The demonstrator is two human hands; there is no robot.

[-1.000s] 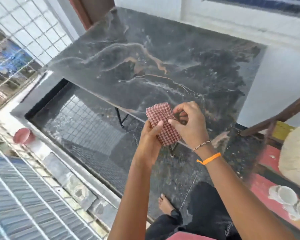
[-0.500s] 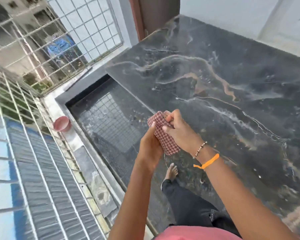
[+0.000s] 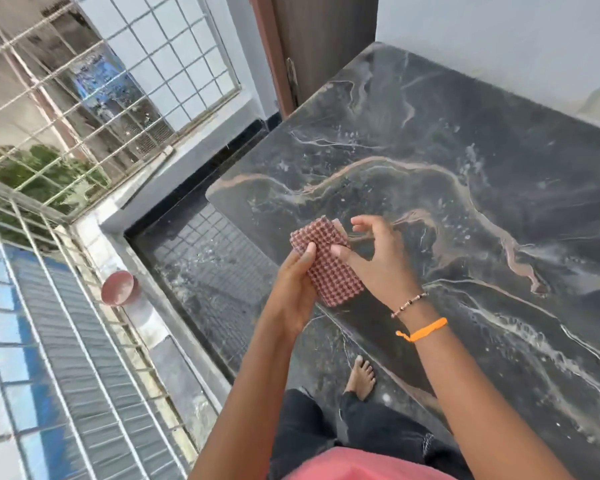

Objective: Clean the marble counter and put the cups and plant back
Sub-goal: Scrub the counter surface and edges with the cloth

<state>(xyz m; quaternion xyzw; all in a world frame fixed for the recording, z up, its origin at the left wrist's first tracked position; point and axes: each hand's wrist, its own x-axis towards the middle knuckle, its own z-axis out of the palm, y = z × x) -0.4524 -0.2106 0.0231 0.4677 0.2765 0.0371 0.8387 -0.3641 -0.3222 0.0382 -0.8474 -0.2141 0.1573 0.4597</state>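
Loosening right hand (image 3: pixel 378 261) fingers off folded cloth (image 3: pixel 328 263) since earlier

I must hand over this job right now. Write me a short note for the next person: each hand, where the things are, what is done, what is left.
Left hand: grips the folded red checked cloth from below, thumb on top.
Right hand: thumb on the cloth's right edge, fingers spread open above it.
The cloth is held in the air over the near left corner of the marble counter, not touching it.
Counter: nothing stands on it; pale streaks and specks show across the surface.
Cups and plant: not in view.
Done: counter emptied, cloth folded.
Left: wipe the counter, then find the cups and plant and set them back.
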